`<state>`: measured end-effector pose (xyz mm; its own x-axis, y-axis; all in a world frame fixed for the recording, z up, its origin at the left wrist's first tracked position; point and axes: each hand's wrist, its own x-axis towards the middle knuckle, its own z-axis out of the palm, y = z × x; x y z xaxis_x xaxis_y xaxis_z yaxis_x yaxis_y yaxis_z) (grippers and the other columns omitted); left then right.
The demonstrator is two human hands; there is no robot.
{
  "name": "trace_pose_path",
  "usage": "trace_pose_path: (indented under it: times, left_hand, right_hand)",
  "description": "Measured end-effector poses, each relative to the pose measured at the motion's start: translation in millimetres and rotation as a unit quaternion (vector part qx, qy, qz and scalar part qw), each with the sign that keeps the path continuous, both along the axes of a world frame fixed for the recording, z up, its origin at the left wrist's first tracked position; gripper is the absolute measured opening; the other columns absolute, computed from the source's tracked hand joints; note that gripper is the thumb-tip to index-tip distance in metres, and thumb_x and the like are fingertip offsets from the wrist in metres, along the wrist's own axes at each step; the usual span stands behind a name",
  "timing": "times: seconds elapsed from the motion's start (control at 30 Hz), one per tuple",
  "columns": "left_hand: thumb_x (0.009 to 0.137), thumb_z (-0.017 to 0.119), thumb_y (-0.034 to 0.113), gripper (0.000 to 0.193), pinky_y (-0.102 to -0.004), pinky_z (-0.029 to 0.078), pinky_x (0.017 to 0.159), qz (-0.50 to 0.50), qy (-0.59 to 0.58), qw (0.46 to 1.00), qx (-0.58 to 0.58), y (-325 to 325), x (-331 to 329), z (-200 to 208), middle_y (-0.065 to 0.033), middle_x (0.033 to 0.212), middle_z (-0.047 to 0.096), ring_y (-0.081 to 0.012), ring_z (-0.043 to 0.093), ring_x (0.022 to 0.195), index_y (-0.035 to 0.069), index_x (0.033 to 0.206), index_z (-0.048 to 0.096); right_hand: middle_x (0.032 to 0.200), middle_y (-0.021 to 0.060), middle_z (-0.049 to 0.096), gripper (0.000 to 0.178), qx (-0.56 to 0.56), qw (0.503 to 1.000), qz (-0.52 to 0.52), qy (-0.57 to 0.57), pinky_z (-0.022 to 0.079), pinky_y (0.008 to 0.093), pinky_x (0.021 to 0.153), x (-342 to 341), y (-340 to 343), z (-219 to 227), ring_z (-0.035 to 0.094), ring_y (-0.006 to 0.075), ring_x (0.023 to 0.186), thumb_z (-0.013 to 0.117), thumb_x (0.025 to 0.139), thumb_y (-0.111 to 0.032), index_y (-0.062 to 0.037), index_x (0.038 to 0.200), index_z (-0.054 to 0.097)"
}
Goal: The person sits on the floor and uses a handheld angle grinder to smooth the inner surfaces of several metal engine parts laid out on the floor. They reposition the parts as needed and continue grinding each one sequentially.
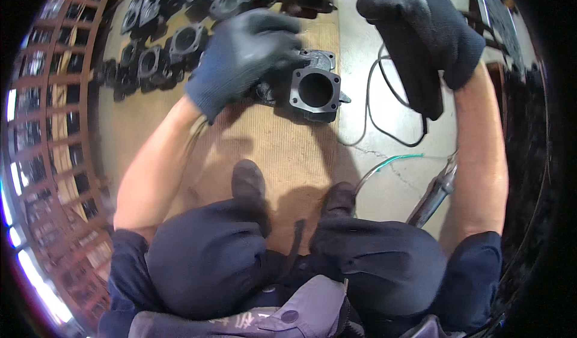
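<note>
My left hand [249, 52], in a dark blue-grey glove, is over the left side of a dark metal casting [312, 110]. Motion smears its fingers, so their grip is unclear. The casting lies on brown cardboard, its square flange and round bore facing up, bolt holes at the corners. My right hand [421, 22], in a black glove, is raised at the upper right and wrapped around a corded power tool [421, 88]. The tool's dark body slants down from the hand to its black cord. Its working end is cut off or hidden at the top edge.
More flanged castings [148, 61] stand in rows at the upper left. The cardboard sheet [234, 149] covers the floor around my feet. A second dark tool [433, 197] lies at the lower right near a green-tipped hose [393, 159]. Brown metal lattice [57, 112] lines the left.
</note>
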<state>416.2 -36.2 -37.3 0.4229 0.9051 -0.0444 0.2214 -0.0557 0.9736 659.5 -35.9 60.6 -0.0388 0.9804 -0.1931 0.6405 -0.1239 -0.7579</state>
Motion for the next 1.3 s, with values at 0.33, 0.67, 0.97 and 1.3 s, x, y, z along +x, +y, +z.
trace_pose_path:
  times: [0.33, 0.67, 0.97, 1.3]
  left_hand:
    - [0.084, 0.056, 0.004, 0.020, -0.0270, 0.053, 0.067, -0.125, 0.182, 0.936, -0.274, -37, -41, -78, -0.0108, 0.088, 0.068, -0.0143, 0.065, 0.075, -0.002, 0.101, 0.064]
    - [0.085, 0.068, 0.021, 0.046, -0.0342, 0.049, 0.089, -0.396, -0.057, 0.839, -0.369, -98, 50, -104, -0.0106, 0.115, 0.060, -0.0171, 0.058, 0.104, 0.002, 0.124, 0.051]
    - [0.087, 0.066, 0.024, 0.042, -0.0312, 0.045, 0.092, -0.282, -0.189, 0.902, -0.267, -117, 110, -94, -0.0080, 0.115, 0.059, -0.0199, 0.057, 0.104, 0.002, 0.120, 0.054]
    - [0.089, 0.061, 0.014, 0.035, -0.0311, 0.053, 0.088, -0.176, -0.375, 0.671, -0.614, -122, 91, -86, -0.0125, 0.115, 0.059, -0.0180, 0.059, 0.106, -0.001, 0.119, 0.051]
  right_hand:
    - [0.097, 0.0155, 0.061, 0.065, -0.007, 0.993, -0.003, -0.115, 0.050, 0.0335, 0.076, 99, -50, -69, 0.060, 0.0256, 0.085, 0.071, 0.061, -0.025, 0.0029, 0.118, 0.052]
    - [0.083, 0.0209, 0.065, 0.050, -0.091, 0.991, 0.089, -0.052, 0.051, 0.0352, 0.071, 64, -73, -136, 0.067, 0.0320, 0.079, 0.073, 0.056, -0.016, 0.0024, 0.101, 0.057]
    - [0.084, 0.0219, 0.066, 0.059, -0.146, 0.981, 0.114, -0.063, 0.052, 0.0371, 0.071, 16, -68, -110, 0.067, 0.0333, 0.080, 0.077, 0.056, -0.024, 0.0018, 0.106, 0.059]
    - [0.076, 0.0214, 0.065, 0.044, -0.199, 0.950, 0.142, -0.194, 0.052, 0.0386, 0.070, -25, -60, -96, 0.065, 0.0366, 0.073, 0.073, 0.058, -0.024, 0.0001, 0.093, 0.060]
